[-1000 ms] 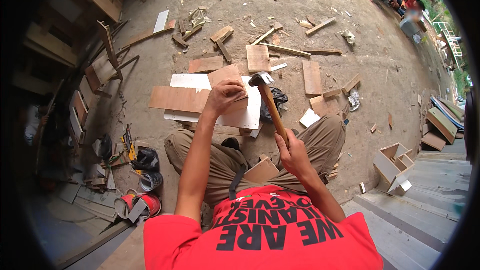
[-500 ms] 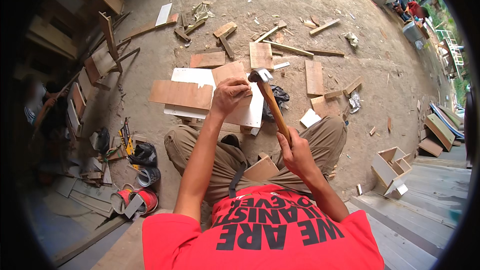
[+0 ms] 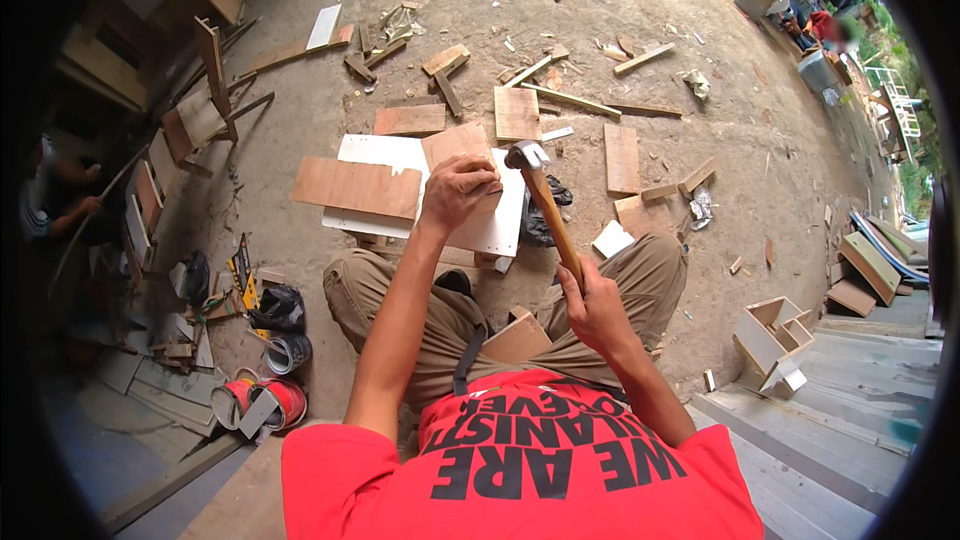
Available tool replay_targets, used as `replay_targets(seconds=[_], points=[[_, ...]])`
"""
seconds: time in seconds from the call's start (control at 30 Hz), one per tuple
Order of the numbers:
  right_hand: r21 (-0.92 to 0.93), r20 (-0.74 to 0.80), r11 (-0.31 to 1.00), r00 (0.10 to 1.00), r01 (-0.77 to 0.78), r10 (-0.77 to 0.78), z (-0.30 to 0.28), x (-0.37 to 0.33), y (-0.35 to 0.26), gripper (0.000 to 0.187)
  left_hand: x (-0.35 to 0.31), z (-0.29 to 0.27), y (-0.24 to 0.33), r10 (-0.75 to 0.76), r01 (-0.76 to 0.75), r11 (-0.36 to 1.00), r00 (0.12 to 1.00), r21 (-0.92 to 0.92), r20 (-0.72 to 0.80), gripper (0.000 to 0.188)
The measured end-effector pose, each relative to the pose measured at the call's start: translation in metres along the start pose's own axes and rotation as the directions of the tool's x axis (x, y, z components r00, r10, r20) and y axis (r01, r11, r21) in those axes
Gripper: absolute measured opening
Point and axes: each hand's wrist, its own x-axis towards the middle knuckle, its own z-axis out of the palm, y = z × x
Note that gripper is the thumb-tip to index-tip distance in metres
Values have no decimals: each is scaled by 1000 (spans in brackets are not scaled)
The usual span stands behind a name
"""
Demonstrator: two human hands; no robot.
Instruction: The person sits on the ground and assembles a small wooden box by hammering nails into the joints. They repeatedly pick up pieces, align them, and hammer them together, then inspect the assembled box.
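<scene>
My right hand (image 3: 598, 310) grips the wooden handle of a claw hammer (image 3: 549, 210). The hammer's metal head hangs just right of my left hand (image 3: 458, 192), apart from it. The fingers of that hand are pinched together at the edge of a light wooden piece (image 3: 458, 143); whatever is between the fingertips is hidden. Under it lies a white board (image 3: 505, 230) resting on a low wooden support. A longer brown plywood piece (image 3: 357, 186) lies across the board's left side.
Loose wood offcuts (image 3: 621, 158) and strips lie about on the dirt floor. A black plastic bag (image 3: 540, 212) sits beside the board. At left are red cans (image 3: 284, 403), a yellow handsaw (image 3: 243, 275) and another person (image 3: 60, 202). A wooden box (image 3: 772, 342) stands at right.
The view has shifted slightly. The hammer head sits a touch lower, still beside my left hand. Both hands keep the same hold. The person at far left has shifted.
</scene>
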Motion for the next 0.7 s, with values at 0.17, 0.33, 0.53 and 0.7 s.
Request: replay_targets(seconds=[0.17,0.33,0.53,0.7], points=[[-72,32,996,999,44,-42,8,1,7,25,-3,-3,-2,-106,97,993,983,67,152,45],[34,-54,996,995,87,-85,4,0,-16,26,0,-1,6,-251,61,847,922,528,296,103],[-27,-62,994,992,106,-107,13,2,-4,22,-1,7,5,-295,3,763,892,646,344,94],[-38,32,998,998,-53,54,6,-15,9,20,4,0,12,-323,30,798,864,601,386,91]])
